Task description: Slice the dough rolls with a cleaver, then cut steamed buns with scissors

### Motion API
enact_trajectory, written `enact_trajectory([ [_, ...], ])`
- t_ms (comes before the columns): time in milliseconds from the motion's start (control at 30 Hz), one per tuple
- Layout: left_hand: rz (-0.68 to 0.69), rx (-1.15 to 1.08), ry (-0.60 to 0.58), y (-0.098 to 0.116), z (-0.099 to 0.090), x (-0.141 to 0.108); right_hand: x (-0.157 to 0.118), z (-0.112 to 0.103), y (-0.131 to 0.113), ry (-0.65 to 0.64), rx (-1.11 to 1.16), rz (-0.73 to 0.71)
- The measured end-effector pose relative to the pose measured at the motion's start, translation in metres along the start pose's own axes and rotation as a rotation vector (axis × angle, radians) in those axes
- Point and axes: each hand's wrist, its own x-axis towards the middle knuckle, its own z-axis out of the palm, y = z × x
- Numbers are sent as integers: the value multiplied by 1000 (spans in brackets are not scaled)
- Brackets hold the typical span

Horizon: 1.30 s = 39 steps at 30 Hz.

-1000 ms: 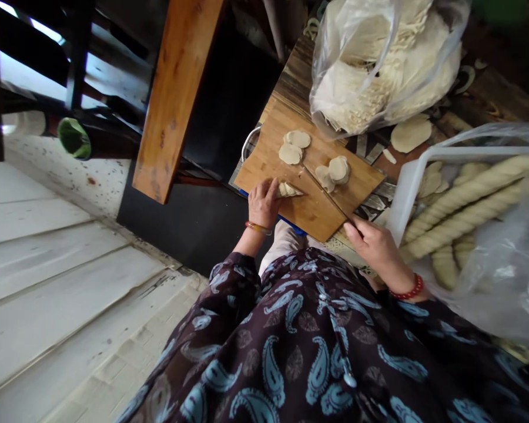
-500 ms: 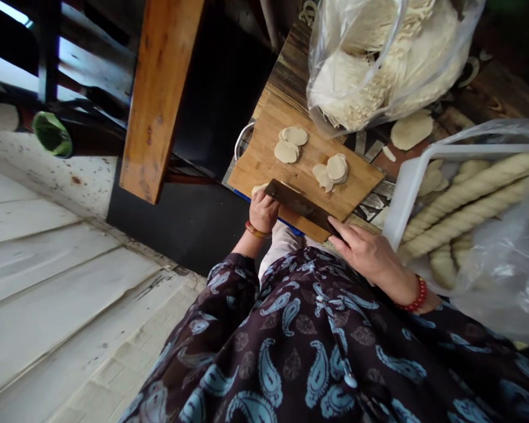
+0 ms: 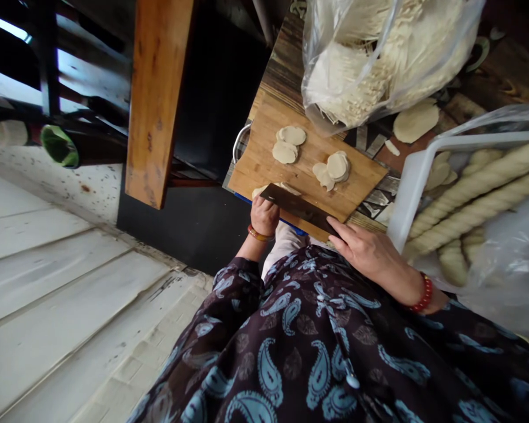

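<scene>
Your right hand is closed around the grip end of a dark cleaver, its fingers reaching forward to the near end of the blade. The blade slants across the near side of a wooden cutting board, with its far end just by your left hand. That hand has its fingers curled in at the board's near edge; the blade hides its fingertips, so you cannot tell from here whether they grip anything. A pale piece lies there on the board, partly covered by the cleaver and showing along the blade's far side.

Farther in on the board you have 2 groups of thin, pale slices: 1 overlapping group toward the left, and 1 toward the right, well apart from each other.

Past the board, a clear plastic bag full of pale strands sits on the bench. Near it lies a large, pale oval slice. To your right, a white tub holds thick, ridged pale lengths, beside your right forearm.
</scene>
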Motion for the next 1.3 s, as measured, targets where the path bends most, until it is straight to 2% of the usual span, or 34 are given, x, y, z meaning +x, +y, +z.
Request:
enact_trajectory([
  [200, 3, 21, -20, 1, -2, 0, 5, -1, -2, 4, -16, 7],
  [400, 47, 123, 34, 2, -2, 0, 7, 1, -2, 17, -35, 4],
  [667, 6, 53, -25, 1, -3, 0, 9, 4, -1, -3, -42, 10],
  [867, 39, 76, -3, 2, -5, 2, 12, 7, -1, -1, -34, 0],
  [1300, 12, 47, -73, 7, -14, 7, 31, 2, -3, -132, -33, -6],
])
